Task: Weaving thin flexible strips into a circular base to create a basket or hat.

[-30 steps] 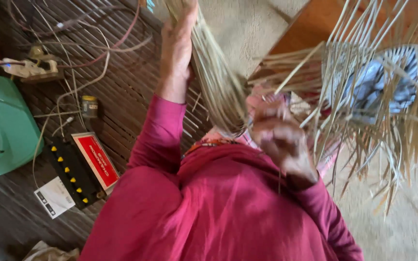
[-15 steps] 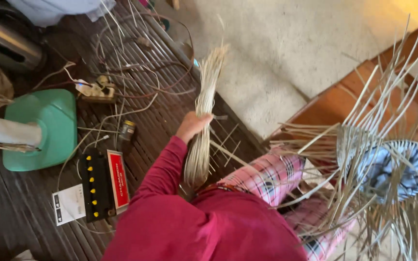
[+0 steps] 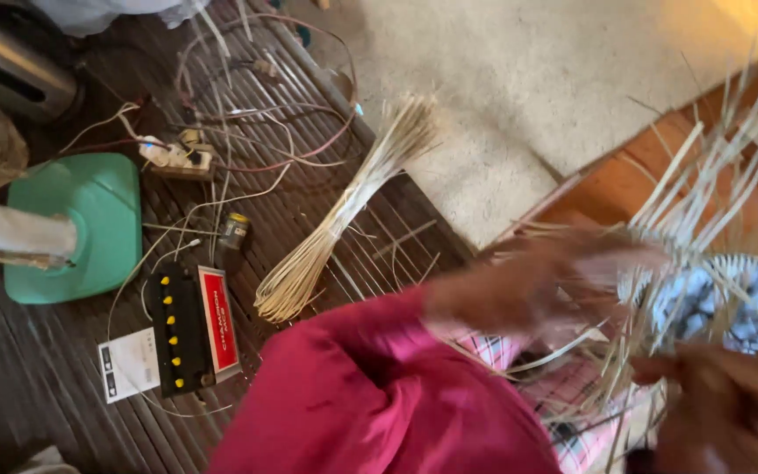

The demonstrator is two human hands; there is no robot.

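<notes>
On the dark slatted mat, a bundle of pale reeds [image 3: 344, 211] now lies by itself, flared end toward the beige carpet [image 3: 519, 96], where half a second ago the left hand was gripping it upright. That left hand [image 3: 519, 290] has let go and swung across to the half-woven basket [image 3: 704, 290] (it is badly blurred, so I cannot tell how far its fingers are open or whether they touch a stake). The right hand [image 3: 730, 404], low beside the basket, seems closed around loose strands, though blur hides the grip. The bundle rests well apart from both hands, near a green fan base [image 3: 81, 219] and a black battery [image 3: 193, 329].
</notes>
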